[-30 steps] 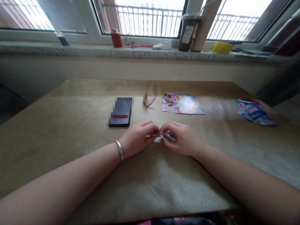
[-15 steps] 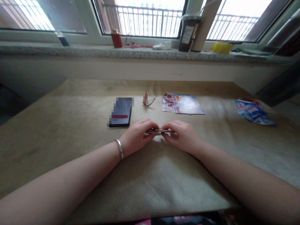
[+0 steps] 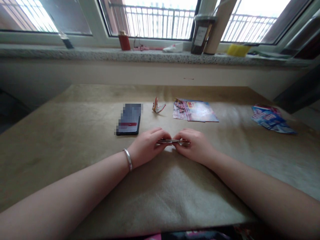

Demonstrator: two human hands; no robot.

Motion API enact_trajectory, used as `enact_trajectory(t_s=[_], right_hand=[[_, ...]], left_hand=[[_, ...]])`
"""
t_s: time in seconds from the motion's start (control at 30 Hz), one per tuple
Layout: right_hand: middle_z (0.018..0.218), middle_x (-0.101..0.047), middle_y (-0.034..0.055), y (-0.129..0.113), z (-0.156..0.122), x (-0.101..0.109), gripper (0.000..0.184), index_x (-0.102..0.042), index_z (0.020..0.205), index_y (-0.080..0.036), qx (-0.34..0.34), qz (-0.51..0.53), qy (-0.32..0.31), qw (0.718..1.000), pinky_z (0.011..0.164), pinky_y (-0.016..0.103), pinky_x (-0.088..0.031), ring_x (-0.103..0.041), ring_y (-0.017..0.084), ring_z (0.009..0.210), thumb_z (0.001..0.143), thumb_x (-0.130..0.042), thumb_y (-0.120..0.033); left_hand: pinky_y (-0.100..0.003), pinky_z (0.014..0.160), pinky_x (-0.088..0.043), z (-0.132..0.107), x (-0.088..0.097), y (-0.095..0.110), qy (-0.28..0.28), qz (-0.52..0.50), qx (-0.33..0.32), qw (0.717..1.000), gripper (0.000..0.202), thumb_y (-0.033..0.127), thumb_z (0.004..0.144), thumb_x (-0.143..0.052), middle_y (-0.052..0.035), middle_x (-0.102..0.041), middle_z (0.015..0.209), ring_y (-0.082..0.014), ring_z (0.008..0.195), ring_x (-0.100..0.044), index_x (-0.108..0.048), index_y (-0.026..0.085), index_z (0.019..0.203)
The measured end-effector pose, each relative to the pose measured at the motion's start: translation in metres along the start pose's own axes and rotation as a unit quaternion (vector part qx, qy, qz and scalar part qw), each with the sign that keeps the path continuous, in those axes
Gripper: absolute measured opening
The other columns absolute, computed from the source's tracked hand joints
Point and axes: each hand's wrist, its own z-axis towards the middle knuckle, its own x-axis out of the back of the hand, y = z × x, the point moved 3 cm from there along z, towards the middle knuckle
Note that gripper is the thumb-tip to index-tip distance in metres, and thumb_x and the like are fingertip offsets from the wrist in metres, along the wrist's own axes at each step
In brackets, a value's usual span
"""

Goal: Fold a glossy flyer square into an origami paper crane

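Note:
Between my two hands is a small piece of folded paper (image 3: pixel 172 141), seen edge-on as thin layers. My left hand (image 3: pixel 151 144), with a silver bracelet at the wrist, pinches its left end between thumb and fingers. At the other end my right hand (image 3: pixel 193 144) pinches it the same way, and the fingertips of both hands nearly meet. Most of the paper is covered by the fingers. Beyond it stands a small folded paper piece (image 3: pixel 157 107) with red edges, propped open on the table (image 3: pixel 172 193).
A phone (image 3: pixel 130 119) lies left of the folded piece. Printed leaflets (image 3: pixel 201 111) lie to its right, and blue and red packets or papers (image 3: pixel 272 119) sit at the far right. Behind, the windowsill (image 3: pixel 100 55) carries a red bottle (image 3: pixel 124 41) and a dark container (image 3: pixel 199 36).
Both hands stay nearly in place with the folded paper held. Its edges have tilted slightly and the fingers have shifted a little. Nothing else on the table has moved.

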Motion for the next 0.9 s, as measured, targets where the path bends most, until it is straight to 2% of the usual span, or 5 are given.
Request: enact_trajectory(t_s=[0.2, 0.3, 0.57, 0.67, 0.9], right_hand=[[0.073, -0.063, 0.0007, -0.0025, 0.0005, 0.0007, 0.008, -0.064, 0.079, -0.021, 0.015, -0.026, -0.006, 1.000, 0.061, 0.023, -0.039, -0.056, 0.013, 0.068, 0.075, -0.064, -0.028], [0.070, -0.063, 0.0004, -0.0027, 0.0013, 0.0021, 0.006, -0.063, 0.074, -0.021, 0.029, -0.042, 0.001, 0.999, 0.061, 0.023, -0.039, -0.056, 0.013, 0.068, 0.077, -0.061, -0.025], [0.086, -0.068, 0.0025, 0.0045, 0.0009, 0.0056, 0.012, -0.063, 0.079, -0.022, 0.093, -0.132, -0.003, 0.987, 0.070, 0.026, -0.039, -0.058, 0.016, 0.081, 0.084, -0.053, -0.026], [0.086, -0.067, 0.0035, 0.0049, 0.0012, 0.0034, 0.016, -0.063, 0.080, -0.022, 0.126, -0.172, -0.032, 0.977, 0.070, 0.027, -0.039, -0.057, 0.016, 0.081, 0.087, -0.049, -0.028], [0.096, -0.066, 0.0061, 0.0037, 0.0009, 0.0039, 0.013, -0.061, 0.090, -0.020, 0.149, -0.137, -0.117, 0.972, 0.077, 0.030, -0.043, -0.056, 0.019, 0.090, 0.081, -0.053, -0.021]], left_hand=[[-0.020, 0.063, -0.043, -0.0005, 0.0001, -0.0015, 0.001, 0.023, -0.007, 1.000, 0.009, 0.013, 0.079, -0.055, 0.0005, -0.057, 0.079, -0.0107, 0.070, -0.055, -0.057, 0.018, 0.086], [-0.020, 0.064, -0.044, -0.0008, -0.0005, -0.0011, -0.007, 0.027, -0.025, 0.999, 0.010, 0.013, 0.080, -0.055, 0.0002, -0.058, 0.079, -0.0110, 0.072, -0.056, -0.057, 0.018, 0.088], [-0.027, 0.079, -0.046, 0.0001, 0.0004, -0.0001, -0.022, 0.028, -0.051, 0.998, 0.013, 0.019, 0.083, -0.055, -0.0042, -0.063, 0.094, -0.0143, 0.087, -0.057, -0.058, 0.018, 0.096], [-0.028, 0.079, -0.045, 0.0012, -0.0009, -0.0002, -0.036, 0.054, -0.059, 0.996, 0.010, 0.016, 0.082, -0.055, -0.0033, -0.064, 0.091, -0.0145, 0.085, -0.057, -0.060, 0.019, 0.090], [-0.027, 0.078, -0.042, 0.0007, -0.0029, 0.0006, -0.081, 0.088, -0.086, 0.989, 0.009, 0.016, 0.082, -0.054, -0.0015, -0.066, 0.090, -0.0138, 0.082, -0.057, -0.062, 0.020, 0.082]])
